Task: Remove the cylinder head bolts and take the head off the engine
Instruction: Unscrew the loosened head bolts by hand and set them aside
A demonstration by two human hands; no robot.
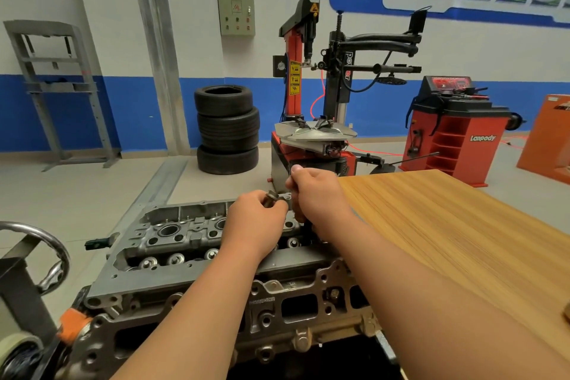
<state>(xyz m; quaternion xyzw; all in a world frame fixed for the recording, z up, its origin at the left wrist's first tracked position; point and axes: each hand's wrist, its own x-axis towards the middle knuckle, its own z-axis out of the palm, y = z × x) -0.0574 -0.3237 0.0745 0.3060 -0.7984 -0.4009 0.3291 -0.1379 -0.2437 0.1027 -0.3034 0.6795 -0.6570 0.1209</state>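
Observation:
The grey aluminium cylinder head (172,244) lies on the engine block (277,327) in front of me, its valve openings facing up. My left hand (256,225) hovers over the head's far right part and pinches a dark head bolt (272,196) by its flanged top. Just to the right, my right hand (314,194) grips a dark upright tool handle (303,225) that reaches down into the head. The tool's lower end is hidden behind my hands.
A wooden table top (447,241) lies right beside the engine. The engine stand's steel handwheel (46,244) is at the left. Farther off on the floor stand stacked tyres (227,129), a tyre changer (314,133) and a red wheel balancer (456,133).

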